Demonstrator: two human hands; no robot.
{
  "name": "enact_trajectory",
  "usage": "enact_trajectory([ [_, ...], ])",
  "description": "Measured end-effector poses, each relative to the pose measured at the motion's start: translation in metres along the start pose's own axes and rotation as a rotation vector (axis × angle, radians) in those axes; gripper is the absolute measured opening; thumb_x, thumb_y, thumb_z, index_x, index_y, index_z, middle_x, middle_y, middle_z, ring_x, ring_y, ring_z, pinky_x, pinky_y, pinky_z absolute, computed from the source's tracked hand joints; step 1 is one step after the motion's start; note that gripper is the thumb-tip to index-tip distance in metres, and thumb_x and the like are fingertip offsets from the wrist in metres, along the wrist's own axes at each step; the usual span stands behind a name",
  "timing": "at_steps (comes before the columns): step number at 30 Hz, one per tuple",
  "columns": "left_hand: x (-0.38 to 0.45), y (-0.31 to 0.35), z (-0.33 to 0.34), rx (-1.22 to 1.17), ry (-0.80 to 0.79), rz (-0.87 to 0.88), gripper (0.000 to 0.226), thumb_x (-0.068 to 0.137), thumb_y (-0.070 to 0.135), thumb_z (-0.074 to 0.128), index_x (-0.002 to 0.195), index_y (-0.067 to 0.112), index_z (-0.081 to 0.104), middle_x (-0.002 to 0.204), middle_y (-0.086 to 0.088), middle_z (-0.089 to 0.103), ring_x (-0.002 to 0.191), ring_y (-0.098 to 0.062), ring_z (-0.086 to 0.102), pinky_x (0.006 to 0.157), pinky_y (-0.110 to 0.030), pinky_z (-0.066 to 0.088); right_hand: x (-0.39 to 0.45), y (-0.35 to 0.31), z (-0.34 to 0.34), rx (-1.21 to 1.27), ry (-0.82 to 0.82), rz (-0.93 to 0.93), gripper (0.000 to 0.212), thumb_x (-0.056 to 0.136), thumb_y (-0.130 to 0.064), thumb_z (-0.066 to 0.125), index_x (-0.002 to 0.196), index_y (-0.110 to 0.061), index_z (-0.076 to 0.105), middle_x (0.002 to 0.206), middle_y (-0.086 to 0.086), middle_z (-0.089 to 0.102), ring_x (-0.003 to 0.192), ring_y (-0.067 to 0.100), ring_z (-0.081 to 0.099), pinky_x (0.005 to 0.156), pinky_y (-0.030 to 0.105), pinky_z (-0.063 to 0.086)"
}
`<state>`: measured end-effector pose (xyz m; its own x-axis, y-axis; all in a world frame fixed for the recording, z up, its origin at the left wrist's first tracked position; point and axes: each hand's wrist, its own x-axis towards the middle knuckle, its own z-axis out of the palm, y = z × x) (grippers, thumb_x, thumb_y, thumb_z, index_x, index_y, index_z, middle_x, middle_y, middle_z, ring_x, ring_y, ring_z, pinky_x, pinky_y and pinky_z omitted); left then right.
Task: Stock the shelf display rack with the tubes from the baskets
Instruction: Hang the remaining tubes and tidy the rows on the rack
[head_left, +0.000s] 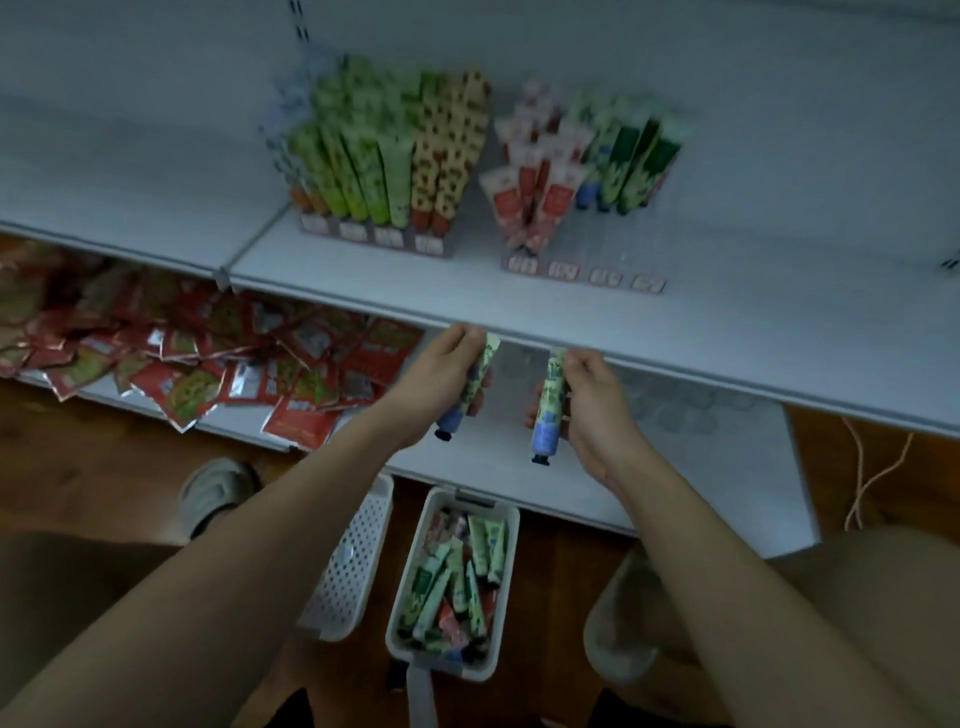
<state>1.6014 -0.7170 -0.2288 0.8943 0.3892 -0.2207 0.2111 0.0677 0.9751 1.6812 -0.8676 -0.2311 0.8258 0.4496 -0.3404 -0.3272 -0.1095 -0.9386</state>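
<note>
My left hand grips a green-and-blue tube with a dark cap pointing down. My right hand holds a second, similar tube, also cap down. Both hands hover just below the front edge of the white shelf. On that shelf stand two display racks: the left rack is packed with green and brown-patterned tubes, the right rack holds red-white, blue and green tubes at its back, its front slots bare. On the floor a white basket holds several mixed tubes.
A second white perforated basket lies tipped beside the full one. Red and green foil sachets are heaped on the lower shelf at left. My slippered feet rest on the wooden floor. A cord hangs at right.
</note>
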Motion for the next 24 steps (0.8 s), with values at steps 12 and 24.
enact_trajectory([
  [12,0.027,0.097,0.029,0.369,0.022,0.334,0.015,0.094,0.031,0.062,0.105,0.025,0.053,0.081,0.006,0.06,0.068,-0.008,0.057,0.061,-0.022,0.048,0.022,-0.121,-0.016,0.014,-0.013,-0.256,0.011,0.097,-0.007,0.054,0.097,-0.007,0.065,0.096,0.015,0.072,0.084,0.028,0.069,0.084,0.043,0.057],
  [24,0.064,0.079,0.052,0.481,0.141,0.447,0.016,0.094,0.025,0.063,0.094,0.027,0.047,0.078,0.01,0.055,0.065,-0.001,0.053,0.056,-0.017,0.038,0.103,-0.167,-0.033,-0.172,0.228,-0.599,0.011,0.083,-0.013,0.069,0.073,-0.018,0.068,0.08,0.005,0.072,0.08,0.023,0.07,0.078,0.052,0.056],
])
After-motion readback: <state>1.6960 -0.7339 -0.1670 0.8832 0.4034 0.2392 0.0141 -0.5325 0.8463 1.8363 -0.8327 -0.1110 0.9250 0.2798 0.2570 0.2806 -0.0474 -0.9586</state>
